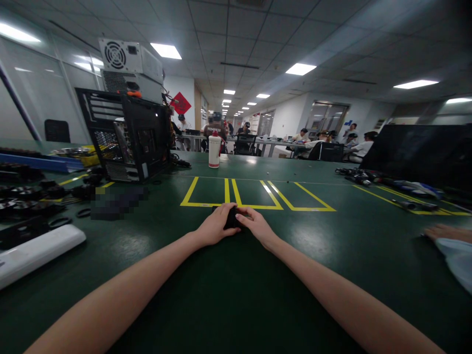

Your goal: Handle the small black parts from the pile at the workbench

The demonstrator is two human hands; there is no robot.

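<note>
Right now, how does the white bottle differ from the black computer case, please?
The white bottle is small and slim; the black computer case is much larger and boxy. The bottle has a red top, while the case carries metal boxes on top. Both stand on the green table.

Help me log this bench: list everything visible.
Small object: one, black, centre
Flat table: one, green, foreground
Tape outlines: three, yellow, beyond object
Cylindrical bottle: one, white and red, beyond tape
Computer case: one, black, left
Metal boxes: at least two, silver, atop case
Long rounded object: one, white, left
Assorted parts: uncountable, mostly black, both sides
Flat panel: one, black, right
Diamond sign: one, red, wall
Ceiling lights: several, white, overhead
People: several, mixed clothing, background
Neighbour's sleeve: one, pale, right edge
Left hand: one, bare, on object
Right hand: one, bare, on object
</note>
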